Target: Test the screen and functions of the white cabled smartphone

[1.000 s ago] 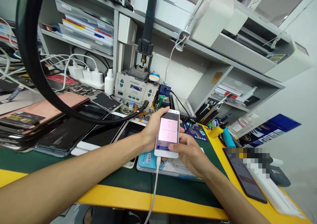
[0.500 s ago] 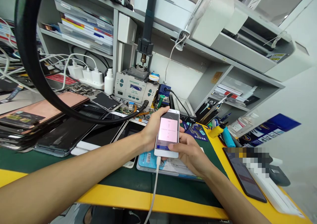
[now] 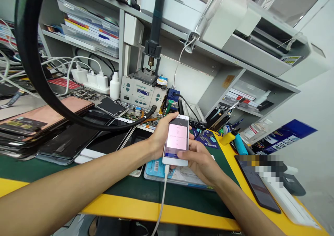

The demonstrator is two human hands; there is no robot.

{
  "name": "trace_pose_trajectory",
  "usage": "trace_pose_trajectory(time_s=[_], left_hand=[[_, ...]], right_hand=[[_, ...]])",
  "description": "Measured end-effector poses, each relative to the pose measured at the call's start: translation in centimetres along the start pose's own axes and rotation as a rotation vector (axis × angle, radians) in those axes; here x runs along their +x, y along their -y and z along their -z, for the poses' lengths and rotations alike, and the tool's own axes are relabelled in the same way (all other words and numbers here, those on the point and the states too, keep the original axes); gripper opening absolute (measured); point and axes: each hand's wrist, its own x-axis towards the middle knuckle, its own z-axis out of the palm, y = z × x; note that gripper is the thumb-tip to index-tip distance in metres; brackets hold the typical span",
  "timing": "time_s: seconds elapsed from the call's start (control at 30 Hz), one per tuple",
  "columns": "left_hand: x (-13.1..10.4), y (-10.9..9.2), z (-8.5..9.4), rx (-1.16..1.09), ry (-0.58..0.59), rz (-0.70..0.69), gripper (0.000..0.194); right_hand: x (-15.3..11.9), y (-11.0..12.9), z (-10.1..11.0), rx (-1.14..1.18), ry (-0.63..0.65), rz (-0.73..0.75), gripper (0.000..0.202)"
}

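Note:
A white smartphone (image 3: 176,140) is held above the bench, its lit screen showing a pale pink box over a dark background. My left hand (image 3: 159,135) is closed round its left side, the thumb along the upper edge and fingertips showing at the right. My right hand (image 3: 199,157) grips the lower right side, with the thumb on the bottom of the screen. A white charging cable (image 3: 163,194) is plugged into the phone's bottom end and hangs over the bench edge. Beneath the phone lies a clear plastic package (image 3: 185,178) with a blue label.
Stacked phones and screens (image 3: 70,135) cover the bench's left side. A thick black hose (image 3: 26,55) loops in front, joined to a rework station (image 3: 142,91) at the back. At the right lie a dark tablet (image 3: 258,184) and a light blue bottle (image 3: 240,144). A green mat (image 3: 125,185) covers the bench.

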Motion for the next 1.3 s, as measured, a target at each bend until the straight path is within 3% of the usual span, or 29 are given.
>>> trace_pose_trajectory(time_s=[1.3], left_hand=[[0.05,0.01,0.14,0.003,0.02,0.011,0.058]], right_hand=[[0.03,-0.38,0.42,-0.018,-0.002,0.025,0.038]])
